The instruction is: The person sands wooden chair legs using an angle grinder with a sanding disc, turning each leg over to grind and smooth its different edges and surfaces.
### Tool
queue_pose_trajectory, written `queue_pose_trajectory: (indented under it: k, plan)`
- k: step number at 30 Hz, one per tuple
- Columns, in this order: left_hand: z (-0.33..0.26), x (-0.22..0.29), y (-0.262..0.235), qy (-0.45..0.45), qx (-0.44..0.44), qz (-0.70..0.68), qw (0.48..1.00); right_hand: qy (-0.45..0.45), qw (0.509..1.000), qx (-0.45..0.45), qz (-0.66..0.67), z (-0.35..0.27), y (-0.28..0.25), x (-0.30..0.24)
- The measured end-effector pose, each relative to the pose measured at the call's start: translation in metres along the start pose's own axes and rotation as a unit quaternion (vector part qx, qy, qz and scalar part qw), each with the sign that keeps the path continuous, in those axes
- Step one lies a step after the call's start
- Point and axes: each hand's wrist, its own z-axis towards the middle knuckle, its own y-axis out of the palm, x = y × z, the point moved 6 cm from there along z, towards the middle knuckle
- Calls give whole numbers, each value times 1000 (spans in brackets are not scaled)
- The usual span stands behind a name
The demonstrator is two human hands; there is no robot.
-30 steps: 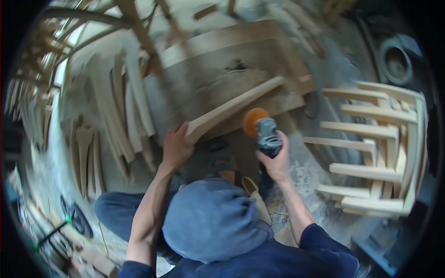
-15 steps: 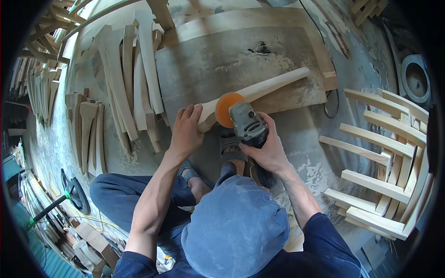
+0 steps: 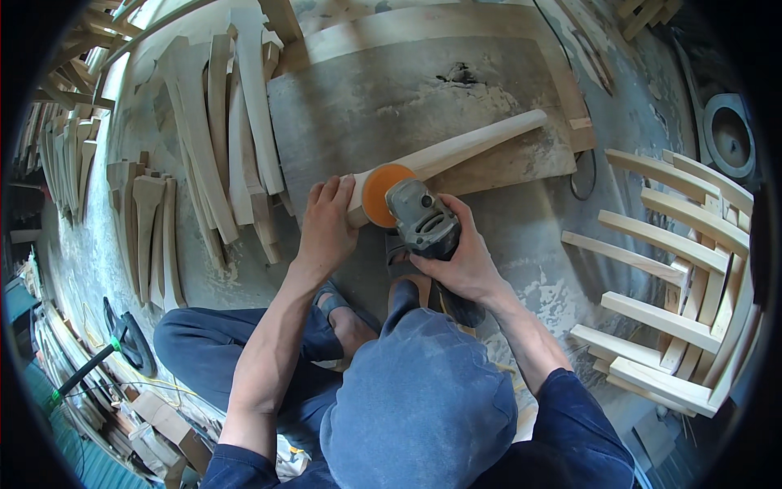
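Note:
A long, pale wooden leg (image 3: 476, 140) lies slantwise across a low wooden board (image 3: 350, 106), its far end up to the right. My left hand (image 3: 327, 228) is closed around the leg's near left end. In my right hand (image 3: 466, 265) is an angle grinder (image 3: 422, 216), gripped by its dark body. Its round orange sanding disc (image 3: 383, 196) lies over the leg, close beside my left fingers. The disc hides the wood beneath it, so I cannot tell how firmly they touch.
Several shaped wooden legs (image 3: 216, 138) lie to the left, with shorter pieces (image 3: 151, 232) nearer. At right stands a stack of curved pale slats (image 3: 684, 236). A sandalled foot (image 3: 346, 322) rests below the board. A dark cable (image 3: 573, 183) loops past the board's right edge.
The grinder and my right hand have shifted slightly left along the leg, bringing the orange disc nearer my left hand. My left hand keeps its hold.

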Motion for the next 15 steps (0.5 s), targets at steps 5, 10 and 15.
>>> queue_pose_trajectory:
  k: [5, 10, 15]
  plan:
    - [0, 0, 0, 2, -3, 0, 1000, 18, 1000, 1, -6, 5, -2, -4]
    - [-1, 1, 0, -3, -6, 4, 1000, 42, 999, 10, -3, 11, -12, -1]
    - [-1, 1, -1, -7, -6, 13, 1000, 22, 991, 121, -52, 9, -32, 5]
